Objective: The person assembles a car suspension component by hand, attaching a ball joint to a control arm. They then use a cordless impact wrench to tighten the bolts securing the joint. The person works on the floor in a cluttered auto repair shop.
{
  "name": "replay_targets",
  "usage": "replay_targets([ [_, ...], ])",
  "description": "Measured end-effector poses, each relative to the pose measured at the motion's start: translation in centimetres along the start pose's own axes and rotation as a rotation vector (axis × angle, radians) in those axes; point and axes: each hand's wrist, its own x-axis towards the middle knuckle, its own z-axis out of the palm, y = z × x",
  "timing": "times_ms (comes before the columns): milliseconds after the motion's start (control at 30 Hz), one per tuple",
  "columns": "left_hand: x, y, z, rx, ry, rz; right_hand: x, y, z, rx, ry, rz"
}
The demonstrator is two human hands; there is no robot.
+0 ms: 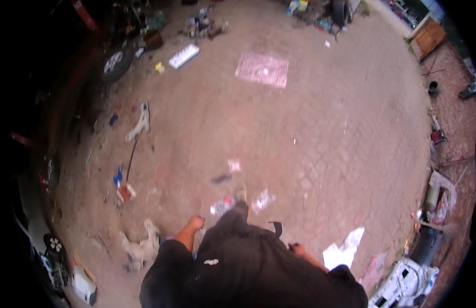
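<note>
My left hand (pixel 197 223) hangs beside my left hip with its fingers curled in, and no object shows in it. At my other side, my right hand (pixel 298 250) is closed and small in view; a dark bit shows at its fingers, too blurred to name. A dark strap end (pixel 276 227) sticks out from my clothing near that hand. One shoe (pixel 241 192) is stepping forward on the dusty brick ground (pixel 351 138), between two crumpled clear plastic wrappers (pixel 222 206). Neither hand touches anything on the ground.
A pale metal arm-shaped part (pixel 141 123) and a larger metal bracket (pixel 141 241) lie at left. Ahead are a pink sheet (pixel 262 70), a white box (pixel 184 56) and a wheel (pixel 116 64). White paper (pixel 344 249) and a white metal panel (pixel 405 283) lie at right.
</note>
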Motion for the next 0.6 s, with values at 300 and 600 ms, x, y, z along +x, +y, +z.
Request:
replay_targets([
  [300, 13.4, 36.0, -13.4, -0.139, 0.144, 0.318, 10.9, -21.2, -10.9, 0.235, 0.089, 0.044],
  [600, 8.3, 61.4, -15.6, -0.232, -0.316, 0.474, 32.7, -34.2, -20.1, -0.564, -0.094, -0.377],
])
